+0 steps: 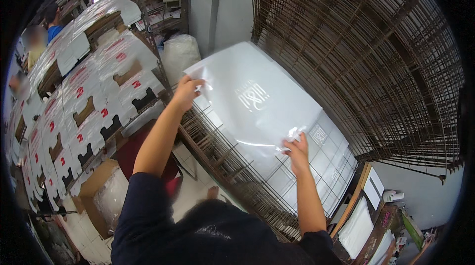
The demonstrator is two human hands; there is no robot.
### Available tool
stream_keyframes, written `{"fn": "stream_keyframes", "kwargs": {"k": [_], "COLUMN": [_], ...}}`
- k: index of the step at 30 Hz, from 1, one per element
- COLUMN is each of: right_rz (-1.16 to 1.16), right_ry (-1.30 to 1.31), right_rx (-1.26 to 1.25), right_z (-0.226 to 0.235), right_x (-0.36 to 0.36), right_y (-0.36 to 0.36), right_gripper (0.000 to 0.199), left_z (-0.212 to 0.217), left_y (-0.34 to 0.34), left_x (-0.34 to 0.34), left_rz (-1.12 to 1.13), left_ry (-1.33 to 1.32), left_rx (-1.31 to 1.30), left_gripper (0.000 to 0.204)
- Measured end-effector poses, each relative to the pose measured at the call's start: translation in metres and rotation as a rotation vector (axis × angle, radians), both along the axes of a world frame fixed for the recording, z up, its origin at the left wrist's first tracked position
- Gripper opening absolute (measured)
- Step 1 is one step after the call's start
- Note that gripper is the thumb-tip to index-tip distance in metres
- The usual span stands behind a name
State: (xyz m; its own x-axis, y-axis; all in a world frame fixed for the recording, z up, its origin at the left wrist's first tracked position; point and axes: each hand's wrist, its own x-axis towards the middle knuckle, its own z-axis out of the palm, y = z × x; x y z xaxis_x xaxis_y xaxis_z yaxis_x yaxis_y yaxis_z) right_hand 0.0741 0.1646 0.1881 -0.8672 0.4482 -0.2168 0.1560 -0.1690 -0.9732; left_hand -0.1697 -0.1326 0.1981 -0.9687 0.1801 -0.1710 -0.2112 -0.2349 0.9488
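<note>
Sleeves of dark cloth fill the lower edge, and both bare forearms rise from them toward a white sheet. The right hand pinches the sheet's near lower edge, thumb and fingers pressed together on the glossy film, which wrinkles under the grip. The left hand pinches the sheet's far left corner in the same way, fingers curled over the edge. Held between the two hands, the sheet is spread flat and tilted, just above a wire rack that slopes from the left down to the right. Another white sheet lies on the rack under the wires, beside the right hand.

Below the left arm stand a red stool and an open carton on the tiled floor. Left of these, long shelves hold rows of white printed cards with cut-out shapes. A white plastic bag sits beyond the left hand against a grey wall. More wire racks hang overhead at right. Far left, other people stand by the shelves.
</note>
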Motion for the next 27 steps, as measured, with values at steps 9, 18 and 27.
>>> {"fn": "stream_keyframes", "kwargs": {"k": [9, 18, 27], "right_rz": [-0.025, -0.117, -0.145], "right_ry": [-0.127, -0.342, -0.396], "right_rx": [-0.060, 0.074, 0.190], "right_z": [-0.109, -0.145, -0.148], "right_x": [-0.141, -0.165, -0.184], "right_y": [-0.061, -0.069, -0.065], "right_gripper": [0.046, 0.052, 0.054], "left_z": [-0.136, -0.179, -0.189], "left_y": [-0.071, -0.069, -0.067], "left_x": [-0.124, -0.135, -0.171], "left_rz": [0.413, 0.458, 0.476], "left_ry": [-0.039, -0.009, -0.022], "left_rx": [-0.132, -0.448, -0.434], "left_gripper": [0.063, 0.064, 0.059]}}
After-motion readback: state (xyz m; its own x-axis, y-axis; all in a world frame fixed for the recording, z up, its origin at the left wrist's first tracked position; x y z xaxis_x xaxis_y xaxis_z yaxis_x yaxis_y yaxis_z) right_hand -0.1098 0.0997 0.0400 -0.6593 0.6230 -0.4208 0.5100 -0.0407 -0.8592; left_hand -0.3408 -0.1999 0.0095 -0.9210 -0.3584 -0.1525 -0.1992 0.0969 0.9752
